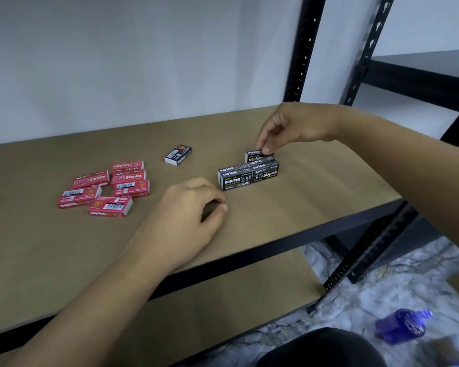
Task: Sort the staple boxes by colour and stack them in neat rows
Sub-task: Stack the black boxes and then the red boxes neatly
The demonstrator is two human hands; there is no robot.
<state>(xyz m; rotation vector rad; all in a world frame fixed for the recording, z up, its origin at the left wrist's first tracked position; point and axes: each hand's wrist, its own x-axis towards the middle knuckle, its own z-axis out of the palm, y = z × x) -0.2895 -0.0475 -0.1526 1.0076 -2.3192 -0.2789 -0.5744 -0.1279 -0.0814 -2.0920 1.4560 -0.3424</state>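
Observation:
Several red staple boxes (105, 187) lie loosely grouped at the left of the brown shelf board (289, 215). Black staple boxes (248, 176) stand in a short row right of centre, with one more black box (257, 156) on top at the back. My right hand (289, 128) pinches that top box from above with thumb and fingertips. A single black box (178, 154) lies apart, further back near the middle. My left hand (194, 207) rests on the board in front of the black row, fingers loosely curled, holding nothing.
Black metal shelf uprights (304, 54) rise at the right, close behind my right hand. The board's front edge (249, 263) runs diagonally, with a lower shelf beneath. A blue plastic bottle (400, 324) lies on the marbled floor at the lower right.

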